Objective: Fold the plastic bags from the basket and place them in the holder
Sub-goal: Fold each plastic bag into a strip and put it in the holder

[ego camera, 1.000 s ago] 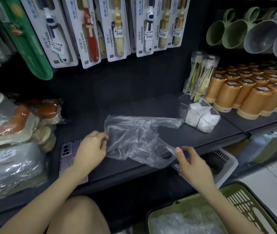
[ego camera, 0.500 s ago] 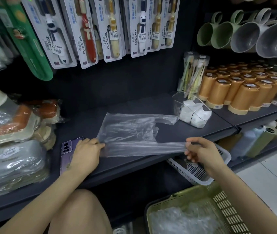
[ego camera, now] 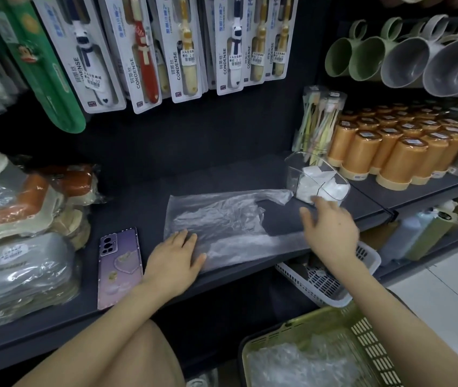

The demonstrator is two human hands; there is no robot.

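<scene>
My left hand (ego camera: 174, 258) lies flat, pinning the crinkled clear plastic bag (ego camera: 222, 224) on the dark shelf (ego camera: 216, 174); my right hand (ego camera: 331, 233) hovers open-fingered over its handle end. I should smooth out air before creasing lengthwise.

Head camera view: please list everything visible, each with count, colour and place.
plastic bag: one, clear, spread flat on the dark shelf
holder: one, clear, on the shelf right of the bag, white folded bags inside
basket: one, olive green, bottom right, clear bags inside
white basket: one, white, below the shelf edge
phone: one, purple, on the shelf left of the left hand
toothbrush packs: several, white cards, hanging at top
mugs: several, green and grey, top right
orange tubs: many, orange, right shelf
wrapped goods: several, orange and cream, far left
left hand: one, flat on the bag's near left corner
right hand: one, open, blurred, above the bag's right end
</scene>
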